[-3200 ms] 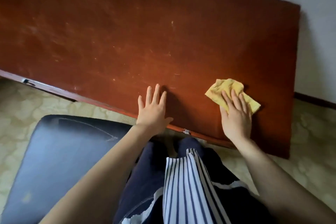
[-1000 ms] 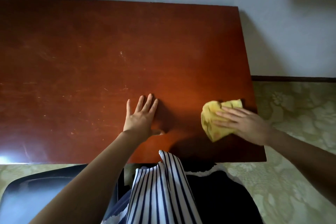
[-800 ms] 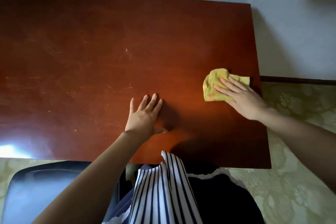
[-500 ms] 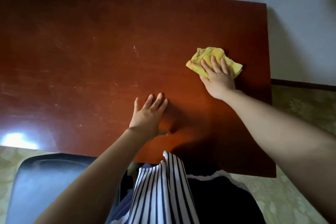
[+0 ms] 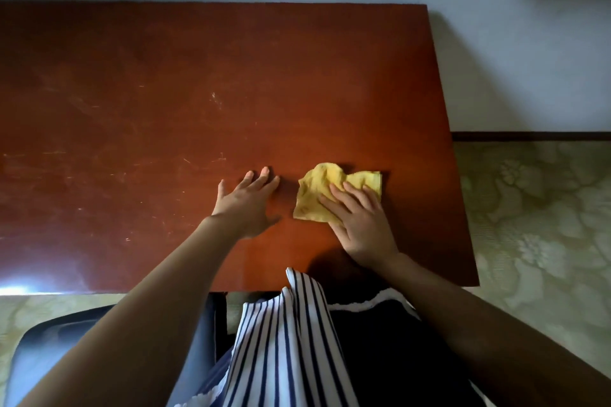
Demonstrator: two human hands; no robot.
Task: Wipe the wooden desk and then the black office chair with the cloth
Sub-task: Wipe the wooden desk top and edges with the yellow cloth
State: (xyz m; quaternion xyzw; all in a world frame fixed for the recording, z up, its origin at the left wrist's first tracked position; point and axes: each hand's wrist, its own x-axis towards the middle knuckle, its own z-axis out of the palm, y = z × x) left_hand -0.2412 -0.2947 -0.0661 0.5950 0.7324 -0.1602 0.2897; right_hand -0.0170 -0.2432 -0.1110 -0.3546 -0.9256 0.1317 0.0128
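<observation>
On the near right part of a scuffed wooden desk [image 5: 165, 92], a crumpled yellow cloth [image 5: 317, 188] is pressed down under the right hand [image 5: 360, 225], as seen from a head-worn camera looking down. The hand is laid palm down with its fingers [image 5: 334, 205] straight and slightly spread across the near right half of the cloth, while the cloth's far and left edges are left uncovered. The right forearm is angled in from the near right. Just left of the cloth and apart from it, the left hand [image 5: 246, 205] is planted palm down on bare wood, fingers extended and fanned, thumb stuck out to the right; nothing is held by it. The left arm is stretched in from the near left. Pale scratches are scattered over the left and middle of the desk top, and a bright glare is caught at its near left edge. The black office chair [image 5: 43, 357] is seen at the near left, partly hidden by the left arm. A navy-and-white striped garment [image 5: 284, 340] is seen between the arms, patterned flooring [image 5: 535, 208] to the right, and a pale wall [image 5: 496, 59] beyond the far edge
</observation>
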